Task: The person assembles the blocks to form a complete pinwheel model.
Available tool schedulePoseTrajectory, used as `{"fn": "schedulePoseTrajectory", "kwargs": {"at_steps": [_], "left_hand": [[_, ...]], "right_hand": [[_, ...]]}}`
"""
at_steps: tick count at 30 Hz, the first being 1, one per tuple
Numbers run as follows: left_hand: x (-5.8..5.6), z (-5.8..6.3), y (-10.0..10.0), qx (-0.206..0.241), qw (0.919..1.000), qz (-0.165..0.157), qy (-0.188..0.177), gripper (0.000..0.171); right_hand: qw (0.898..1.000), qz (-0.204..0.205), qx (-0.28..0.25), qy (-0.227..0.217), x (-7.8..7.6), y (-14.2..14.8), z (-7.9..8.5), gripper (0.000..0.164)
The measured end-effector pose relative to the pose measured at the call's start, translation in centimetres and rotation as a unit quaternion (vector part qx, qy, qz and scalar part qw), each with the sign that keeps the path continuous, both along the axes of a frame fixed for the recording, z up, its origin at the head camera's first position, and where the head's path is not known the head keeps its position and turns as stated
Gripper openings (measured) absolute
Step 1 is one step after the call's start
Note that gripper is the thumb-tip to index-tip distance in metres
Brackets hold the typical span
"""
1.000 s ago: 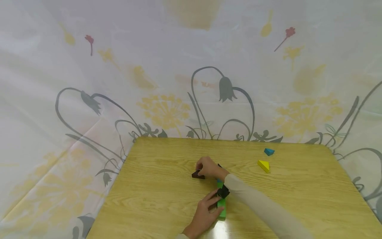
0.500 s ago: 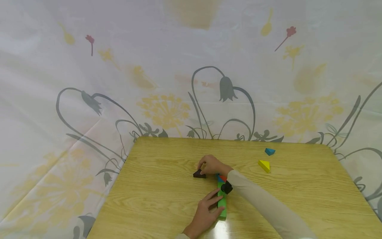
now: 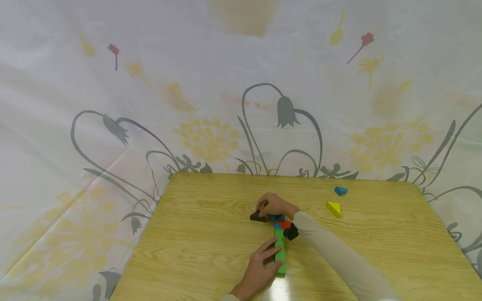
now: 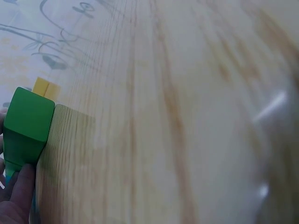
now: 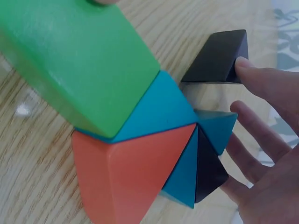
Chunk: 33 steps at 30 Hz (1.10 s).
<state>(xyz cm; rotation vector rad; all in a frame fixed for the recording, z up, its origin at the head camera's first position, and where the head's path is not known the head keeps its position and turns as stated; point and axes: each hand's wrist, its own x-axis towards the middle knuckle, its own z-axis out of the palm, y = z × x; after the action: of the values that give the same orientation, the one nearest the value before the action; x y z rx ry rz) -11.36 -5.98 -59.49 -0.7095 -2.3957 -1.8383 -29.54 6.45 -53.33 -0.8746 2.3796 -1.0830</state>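
In the head view my left hand [image 3: 257,267] rests on a green block [image 3: 280,240], fingers extended, thumb near its close end. My right hand [image 3: 276,205] pinches a black triangular block [image 3: 257,216] just left of the row's far end. The right wrist view shows the thumb on that black block [image 5: 217,58], a small gap from the row. There, a blue triangular block [image 5: 161,109] touches the green one, beside an orange-red triangular block [image 5: 145,163]. Past them lie smaller blue wedges [image 5: 184,170] and another black wedge [image 5: 209,163]. The right index fingertip is hidden.
A yellow triangular block [image 3: 334,208] and a small blue block [image 3: 340,191] lie apart at the table's far right. The wooden table [image 3: 203,234] meets a flower-printed cloth [image 3: 226,138] at its back edge. A black device [image 3: 291,232] sits at my right wrist.
My right hand has moved right with the black triangular block, bringing it closer to the row. More of the orange-red and blue blocks now shows. My left hand has stayed put.
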Motion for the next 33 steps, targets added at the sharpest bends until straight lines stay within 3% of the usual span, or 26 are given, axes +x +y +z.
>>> {"fn": "schedulePoseTrajectory", "kwargs": {"at_steps": [13, 24, 33], "left_hand": [[0.0, -0.2, 0.2, -0.002, 1.0, 0.0, 0.006, 0.039], [0.1, -0.1, 0.1, 0.0, 1.0, 0.001, 0.006, 0.039], [0.0, -0.2, 0.1, 0.003, 0.9999, -0.008, 0.007, 0.041]], "right_hand": [[0.999, 0.005, -0.026, -0.034, 0.4, 1.2, 0.4, 0.008], [0.999, 0.005, -0.041, -0.036, 0.5, 2.1, -0.2, 0.008], [0.997, 0.009, -0.064, -0.048, 0.9, 2.6, 0.3, 0.01]]}}
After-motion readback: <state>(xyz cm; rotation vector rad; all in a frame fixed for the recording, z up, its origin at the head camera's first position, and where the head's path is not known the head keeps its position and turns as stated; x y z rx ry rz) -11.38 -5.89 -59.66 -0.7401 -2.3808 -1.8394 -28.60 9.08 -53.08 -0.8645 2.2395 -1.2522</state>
